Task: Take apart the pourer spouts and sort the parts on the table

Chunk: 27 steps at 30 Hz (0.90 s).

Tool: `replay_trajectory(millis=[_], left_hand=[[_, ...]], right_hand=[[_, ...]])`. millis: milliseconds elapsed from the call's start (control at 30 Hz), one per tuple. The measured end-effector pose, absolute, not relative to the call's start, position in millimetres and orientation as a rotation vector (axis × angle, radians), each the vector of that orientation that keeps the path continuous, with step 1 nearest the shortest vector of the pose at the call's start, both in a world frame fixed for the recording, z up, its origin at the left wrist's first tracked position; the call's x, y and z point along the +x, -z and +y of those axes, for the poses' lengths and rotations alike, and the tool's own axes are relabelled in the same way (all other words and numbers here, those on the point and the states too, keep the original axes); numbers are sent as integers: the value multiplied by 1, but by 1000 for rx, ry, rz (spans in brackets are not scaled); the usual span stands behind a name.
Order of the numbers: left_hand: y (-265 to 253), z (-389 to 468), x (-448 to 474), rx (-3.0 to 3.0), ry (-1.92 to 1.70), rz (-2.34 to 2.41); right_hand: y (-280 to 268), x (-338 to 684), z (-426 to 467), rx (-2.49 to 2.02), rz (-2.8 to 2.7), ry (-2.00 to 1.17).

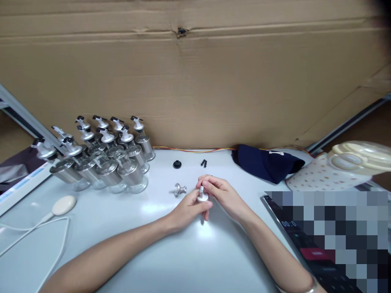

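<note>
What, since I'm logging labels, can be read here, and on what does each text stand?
"00:0", the rest hidden by pixelation: on the screen.
Red button on that screen: lettering too blurred to read.
Cap: white mark, too unclear to read.
White strip at left: blue patches, no legible text.

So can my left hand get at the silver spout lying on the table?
Likely yes: nothing blocks the lying spout near your left hand, though that hand holds another spout.
</note>
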<state>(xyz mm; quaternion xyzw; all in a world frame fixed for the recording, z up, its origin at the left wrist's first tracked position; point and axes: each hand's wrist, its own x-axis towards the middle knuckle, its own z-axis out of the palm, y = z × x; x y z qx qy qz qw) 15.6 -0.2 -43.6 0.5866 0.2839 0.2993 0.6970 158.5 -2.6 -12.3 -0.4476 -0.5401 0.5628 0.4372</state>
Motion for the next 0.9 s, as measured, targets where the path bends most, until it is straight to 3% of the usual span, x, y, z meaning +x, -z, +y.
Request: replay_trajectory(millis=[300,667,900], left_hand=[[45,-3,17,1364,-695,691],[39,-6,10,1212,-713,672],[43,-6,13,1217,-684,659]], right_hand=[[10,150,-7,-1156,-1263,-1423],[9,161,-7,-1202,-1904,-825],[4,163,-9,-1320,-1982,-804]])
